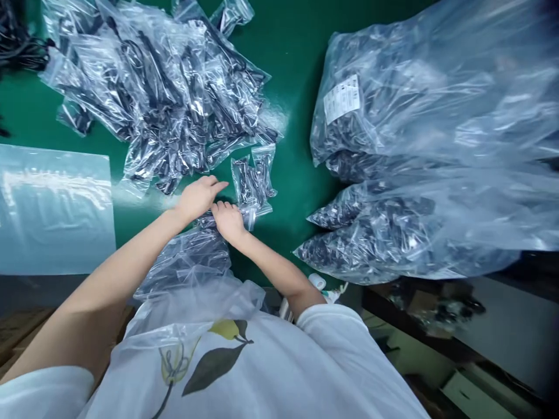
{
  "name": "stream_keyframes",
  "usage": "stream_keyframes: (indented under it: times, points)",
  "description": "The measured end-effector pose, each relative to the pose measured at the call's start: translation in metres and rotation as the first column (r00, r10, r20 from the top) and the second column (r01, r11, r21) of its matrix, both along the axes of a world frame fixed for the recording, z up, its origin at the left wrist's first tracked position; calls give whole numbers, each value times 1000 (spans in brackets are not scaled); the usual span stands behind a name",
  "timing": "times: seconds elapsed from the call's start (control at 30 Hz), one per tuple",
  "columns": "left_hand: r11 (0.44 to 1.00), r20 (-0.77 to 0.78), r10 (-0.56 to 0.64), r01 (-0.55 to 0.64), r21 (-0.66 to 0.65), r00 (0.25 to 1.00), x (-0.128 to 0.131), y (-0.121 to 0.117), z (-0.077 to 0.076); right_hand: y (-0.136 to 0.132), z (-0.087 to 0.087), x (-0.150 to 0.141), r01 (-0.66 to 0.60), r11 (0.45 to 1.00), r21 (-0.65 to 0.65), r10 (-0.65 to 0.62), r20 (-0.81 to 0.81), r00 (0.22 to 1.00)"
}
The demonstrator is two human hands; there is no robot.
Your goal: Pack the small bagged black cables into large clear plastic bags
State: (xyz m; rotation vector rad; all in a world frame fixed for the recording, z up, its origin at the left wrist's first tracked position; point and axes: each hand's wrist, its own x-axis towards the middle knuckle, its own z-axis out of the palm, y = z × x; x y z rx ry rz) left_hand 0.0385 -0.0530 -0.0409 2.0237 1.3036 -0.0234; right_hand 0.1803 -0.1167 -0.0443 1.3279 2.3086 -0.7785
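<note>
My left hand (197, 198) is above the near edge of a heap of zip bags (174, 87) with dark cables inside. Its visible fingers stretch to the right, and I see nothing held in them. Close beside it, my right hand (229, 222) has its fingers bent down over a small zip bag (251, 217), partly hidden beneath. Just beyond lie small clear packets (253, 179) with dark contents. A large clear plastic bag (192, 256) with dark contents lies below my hands, against my shirt.
Large clear sacks (371, 233) filled with dark packets lie on the right of the green table (288, 52), one with a white label (342, 99). A flat, shiny translucent sheet (56, 209) is on the left. Black cables (21, 49) lie at the far left.
</note>
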Motion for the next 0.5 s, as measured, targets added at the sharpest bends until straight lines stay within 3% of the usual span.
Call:
stream_keyframes:
  times: [0.13, 0.27, 0.37, 0.5]
  points:
    - [984, 3, -176, 176, 21, 984, 54, 14, -14, -25, 24, 51, 50, 998, -31, -49, 21, 999]
    - [967, -127, -253, 246, -69, 959, 64, 11, -24, -27, 40, 102, 162, 987, -13, -161, 25, 987]
    - [981, -139, -191, 186, -50, 972, 57, 3, -25, -9, 34, 114, 376, 926, 12, -376, 4, 926]
    - [1000, -155, 27, -26, 6, 988, 57, -8, -25, 14, 6, 92, 574, 816, 69, -573, -28, 819]
